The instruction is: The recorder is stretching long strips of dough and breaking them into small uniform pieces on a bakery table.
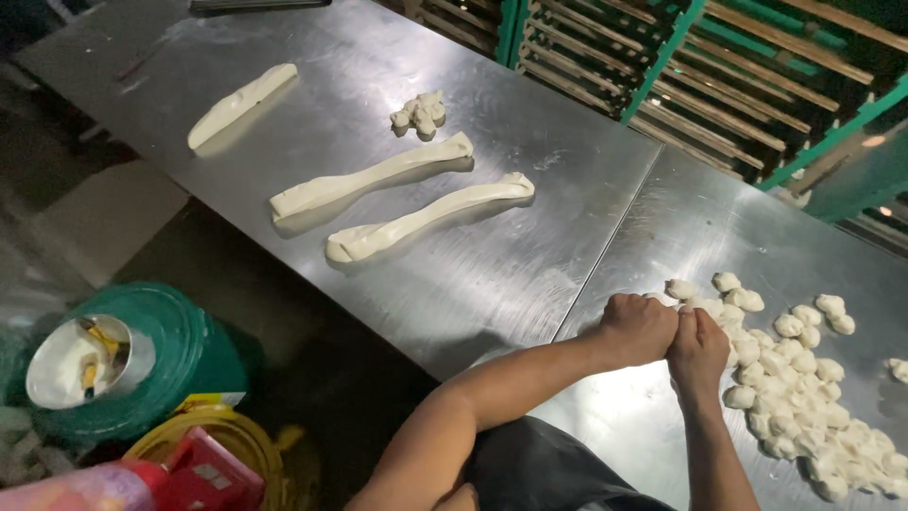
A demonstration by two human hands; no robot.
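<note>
My left hand (636, 329) and right hand (697, 346) meet in closed fists, fingers pinching dough I can barely see, beside the pile of dough pieces (804, 388) on the steel surface (492, 274). I judge a piece is being torn off; next, three long dough ropes (430, 218) wait to be portioned.

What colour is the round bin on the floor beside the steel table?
Green; the bin shows in the head view, lower left.

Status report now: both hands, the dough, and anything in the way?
Left hand and right hand fisted together over steel table, contents hidden. Small dough pieces piled just right of them. Three long dough strips lie apart, far side. Nothing blocking.
</note>
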